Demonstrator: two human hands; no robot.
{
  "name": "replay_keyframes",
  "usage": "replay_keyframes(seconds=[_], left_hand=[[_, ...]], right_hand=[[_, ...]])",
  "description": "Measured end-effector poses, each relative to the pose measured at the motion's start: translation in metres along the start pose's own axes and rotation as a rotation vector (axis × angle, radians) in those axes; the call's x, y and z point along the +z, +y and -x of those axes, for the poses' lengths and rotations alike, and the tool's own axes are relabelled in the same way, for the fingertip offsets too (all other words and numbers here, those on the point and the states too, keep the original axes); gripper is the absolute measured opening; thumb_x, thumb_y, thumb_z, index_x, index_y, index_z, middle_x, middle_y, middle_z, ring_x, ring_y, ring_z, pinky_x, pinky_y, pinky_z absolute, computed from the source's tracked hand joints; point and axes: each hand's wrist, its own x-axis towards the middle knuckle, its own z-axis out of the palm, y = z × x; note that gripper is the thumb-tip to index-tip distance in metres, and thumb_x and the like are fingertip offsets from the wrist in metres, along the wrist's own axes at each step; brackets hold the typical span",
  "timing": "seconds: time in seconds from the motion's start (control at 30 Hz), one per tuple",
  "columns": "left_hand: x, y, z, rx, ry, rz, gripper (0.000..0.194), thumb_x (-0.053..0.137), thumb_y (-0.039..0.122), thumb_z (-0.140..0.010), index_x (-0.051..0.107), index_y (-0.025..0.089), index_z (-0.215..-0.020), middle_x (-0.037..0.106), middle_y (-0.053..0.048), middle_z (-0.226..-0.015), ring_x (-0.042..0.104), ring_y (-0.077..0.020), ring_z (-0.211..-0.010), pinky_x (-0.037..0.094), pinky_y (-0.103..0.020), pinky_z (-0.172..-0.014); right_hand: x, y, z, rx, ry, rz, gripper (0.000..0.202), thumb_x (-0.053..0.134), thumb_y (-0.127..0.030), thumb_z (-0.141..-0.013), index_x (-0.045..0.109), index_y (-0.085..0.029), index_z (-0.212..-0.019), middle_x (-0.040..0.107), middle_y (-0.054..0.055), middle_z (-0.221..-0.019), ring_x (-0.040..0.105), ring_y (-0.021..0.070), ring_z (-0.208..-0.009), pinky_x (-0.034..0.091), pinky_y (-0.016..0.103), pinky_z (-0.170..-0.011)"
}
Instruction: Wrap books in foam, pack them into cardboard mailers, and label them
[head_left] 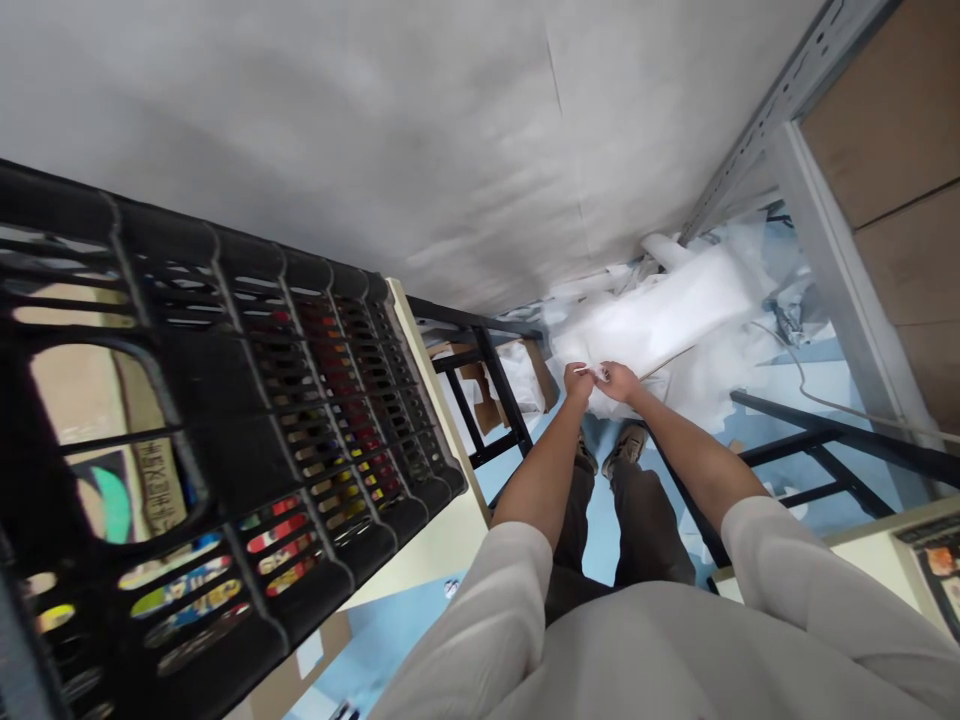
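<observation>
My left hand (579, 380) and my right hand (616, 381) are close together in front of me, above my shoes. Fingers of both hands are closed on a small piece of thin white material (598, 372) between them; whether it is part of the larger sheet cannot be made out. Just beyond the hands lies a big heap of white foam-like wrapping (660, 312), bulky and partly folded, against the wall.
A black plastic crate (217, 430) with colourful packets stands on a pale table at the left. Black metal frames (499, 375) flank my legs. At the right are a grey metal post (847, 270), brown cartons (892, 130) and a cable (802, 375).
</observation>
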Motion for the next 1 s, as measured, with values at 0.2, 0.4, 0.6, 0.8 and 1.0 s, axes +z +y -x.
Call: replay_keyframes(seconds=[0.2,0.4,0.6,0.8,1.0], left_hand=[[0.001,0.003,0.004,0.020,0.113,-0.208,0.038,0.080,0.009,-0.080,0.065,0.024,-0.111,0.063,0.006,-0.078,0.068,-0.0129,-0.068,0.056,-0.025,-0.070],[-0.007,0.018,0.020,0.066,0.250,-0.437,0.051,0.066,0.000,-0.089,0.062,0.020,-0.135,0.073,-0.010,-0.122,0.074,-0.0249,-0.117,0.057,-0.040,-0.108],[-0.007,0.051,0.080,0.212,0.206,-0.674,0.063,0.064,0.005,-0.093,0.054,0.021,-0.153,0.047,-0.018,-0.171,0.048,-0.0358,-0.159,0.042,-0.053,-0.129],[0.001,0.094,0.141,0.346,-0.026,-0.750,0.061,0.064,0.006,-0.094,0.058,0.025,-0.152,0.055,-0.015,-0.165,0.054,-0.0320,-0.154,0.044,-0.047,-0.129],[-0.002,0.122,0.179,0.358,-0.193,-0.623,0.066,0.063,0.004,-0.087,0.060,0.022,-0.150,0.064,-0.015,-0.154,0.057,-0.0312,-0.151,0.042,-0.044,-0.130]], right_hand=[[-0.001,-0.002,0.001,0.027,0.015,-0.090,0.036,0.053,-0.018,-0.105,0.083,-0.020,-0.124,0.084,0.010,-0.127,0.075,0.0246,-0.114,0.051,0.029,-0.101],[-0.019,0.002,0.014,0.209,0.167,-0.104,0.031,0.053,-0.033,-0.108,0.081,-0.022,-0.099,0.081,0.008,-0.094,0.069,0.0242,-0.091,0.045,0.028,-0.079],[-0.065,-0.010,0.044,0.320,0.344,-0.113,0.025,0.055,-0.031,-0.104,0.077,-0.021,-0.099,0.077,0.011,-0.102,0.065,0.0251,-0.093,0.047,0.030,-0.084],[-0.118,-0.036,0.085,0.334,0.439,-0.156,0.021,0.055,-0.030,-0.100,0.075,-0.021,-0.098,0.076,0.011,-0.102,0.064,0.0256,-0.094,0.050,0.031,-0.086],[-0.152,-0.067,0.124,0.265,0.429,-0.248,0.020,0.056,-0.034,-0.094,0.069,-0.025,-0.084,0.069,0.002,-0.077,0.059,0.0220,-0.077,0.049,0.030,-0.076]])
